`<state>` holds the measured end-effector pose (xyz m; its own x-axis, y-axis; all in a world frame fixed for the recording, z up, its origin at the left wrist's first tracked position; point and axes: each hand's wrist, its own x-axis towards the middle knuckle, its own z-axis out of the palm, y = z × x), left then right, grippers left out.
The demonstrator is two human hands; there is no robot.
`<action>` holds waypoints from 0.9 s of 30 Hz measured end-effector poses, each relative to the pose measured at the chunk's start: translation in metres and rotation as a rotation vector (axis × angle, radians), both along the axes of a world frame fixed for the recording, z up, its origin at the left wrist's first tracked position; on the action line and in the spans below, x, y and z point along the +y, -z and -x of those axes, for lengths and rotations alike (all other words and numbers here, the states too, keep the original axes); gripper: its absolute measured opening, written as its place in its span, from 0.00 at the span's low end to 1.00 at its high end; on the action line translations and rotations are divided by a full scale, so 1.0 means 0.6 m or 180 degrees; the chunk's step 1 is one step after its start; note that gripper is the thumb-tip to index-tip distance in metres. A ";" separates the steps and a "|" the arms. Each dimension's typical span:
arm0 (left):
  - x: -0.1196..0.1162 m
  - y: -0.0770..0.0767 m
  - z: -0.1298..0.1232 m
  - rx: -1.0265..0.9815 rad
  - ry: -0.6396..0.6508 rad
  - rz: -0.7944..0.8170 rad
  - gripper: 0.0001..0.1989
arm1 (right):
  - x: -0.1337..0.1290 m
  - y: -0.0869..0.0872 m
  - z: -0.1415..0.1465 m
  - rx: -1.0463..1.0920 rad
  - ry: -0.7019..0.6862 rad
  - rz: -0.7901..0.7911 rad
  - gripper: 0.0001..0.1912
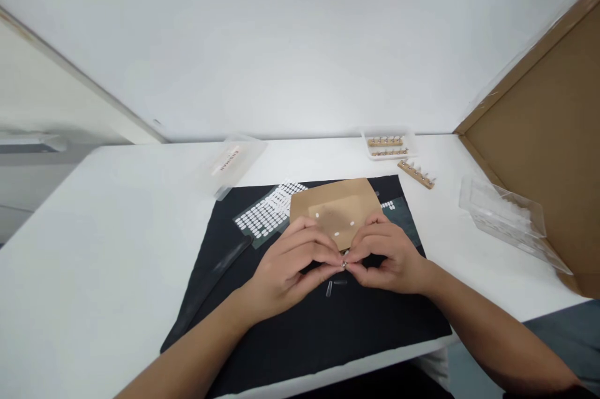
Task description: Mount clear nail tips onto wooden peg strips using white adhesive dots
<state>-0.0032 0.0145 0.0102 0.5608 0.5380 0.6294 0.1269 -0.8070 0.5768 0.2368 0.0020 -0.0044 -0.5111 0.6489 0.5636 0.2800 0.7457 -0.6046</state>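
Note:
My left hand (295, 261) and my right hand (382, 258) meet fingertip to fingertip over a black mat (281, 336). Together they pinch a tiny metal piece (344, 264); its exact shape is too small to tell. Just below the fingers a clear false nail tip (329, 289) lies on the mat. Behind the hands sits a brown card (335, 202) with a few small white dots on it. A sheet of white oval stickers (269, 211) lies left of the card.
A black tool (210, 286) lies along the mat's left side. At the back stand a clear lidded box (232, 164), a tray with wooden peg strips (387, 144) and a loose peg strip (416, 174). A clear plastic case (509, 217) and a brown board (548, 155) are at right.

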 end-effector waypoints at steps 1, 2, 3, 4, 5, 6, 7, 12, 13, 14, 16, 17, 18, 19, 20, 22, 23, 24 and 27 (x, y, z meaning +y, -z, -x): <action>0.000 0.001 0.000 -0.0031 0.0004 -0.0035 0.06 | 0.000 0.001 0.000 -0.0011 0.0014 -0.0021 0.05; 0.000 0.001 -0.001 -0.0057 0.0008 -0.0064 0.07 | -0.001 0.002 0.000 -0.0022 0.0025 -0.0044 0.04; -0.001 0.001 -0.001 -0.0075 0.0009 -0.0086 0.08 | -0.001 0.002 0.000 -0.0032 0.0039 -0.0062 0.04; -0.001 0.001 -0.001 -0.0083 0.0007 -0.0101 0.08 | -0.001 0.003 0.000 -0.0039 0.0051 -0.0073 0.04; -0.001 0.001 -0.001 -0.0088 0.0005 -0.0118 0.08 | -0.002 0.004 0.000 -0.0038 0.0057 -0.0075 0.04; -0.001 0.000 -0.001 -0.0086 0.0002 -0.0136 0.08 | -0.002 0.003 0.001 -0.0026 0.0057 -0.0071 0.04; -0.001 -0.001 -0.002 -0.0076 -0.0008 -0.0149 0.07 | -0.002 0.003 0.001 0.0005 0.0061 -0.0072 0.04; -0.003 -0.007 -0.005 -0.0105 -0.0058 -0.0158 0.07 | 0.001 -0.004 0.003 0.0128 0.0044 -0.0199 0.05; -0.003 -0.008 -0.006 -0.0136 -0.0075 -0.0161 0.08 | 0.001 -0.004 0.003 0.0131 0.0062 -0.0258 0.05; -0.004 -0.010 -0.007 -0.0164 -0.0096 -0.0157 0.08 | 0.001 -0.003 0.003 0.0130 0.0104 -0.0344 0.05; -0.004 -0.012 -0.008 -0.0174 -0.0130 -0.0077 0.09 | 0.001 -0.001 0.001 0.0064 0.0248 -0.0607 0.06; -0.004 -0.013 -0.009 -0.0161 -0.0133 -0.0001 0.09 | 0.001 0.001 -0.001 -0.0012 0.0332 -0.0761 0.06; -0.004 -0.013 -0.009 -0.0140 -0.0133 0.0090 0.08 | 0.000 0.002 -0.002 -0.0109 0.0426 -0.0911 0.07; -0.004 -0.013 -0.009 -0.0123 -0.0143 0.0188 0.08 | -0.001 0.003 -0.003 -0.0214 0.0531 -0.1042 0.07; -0.004 -0.012 -0.008 -0.0115 -0.0164 0.0285 0.07 | -0.002 0.003 -0.005 -0.0310 0.0637 -0.1149 0.08; -0.005 -0.009 -0.008 -0.0135 -0.0206 0.0452 0.06 | -0.004 0.001 -0.007 -0.0407 0.0845 -0.1308 0.09; -0.005 -0.008 -0.008 -0.0156 -0.0220 0.0522 0.06 | -0.004 -0.001 -0.007 -0.0419 0.0927 -0.1375 0.10; -0.006 -0.006 -0.008 -0.0182 -0.0230 0.0578 0.07 | -0.005 -0.003 -0.007 -0.0418 0.0984 -0.1439 0.10; -0.008 -0.001 -0.010 -0.0249 -0.0269 0.0670 0.07 | -0.005 -0.006 -0.006 -0.0399 0.1080 -0.1591 0.09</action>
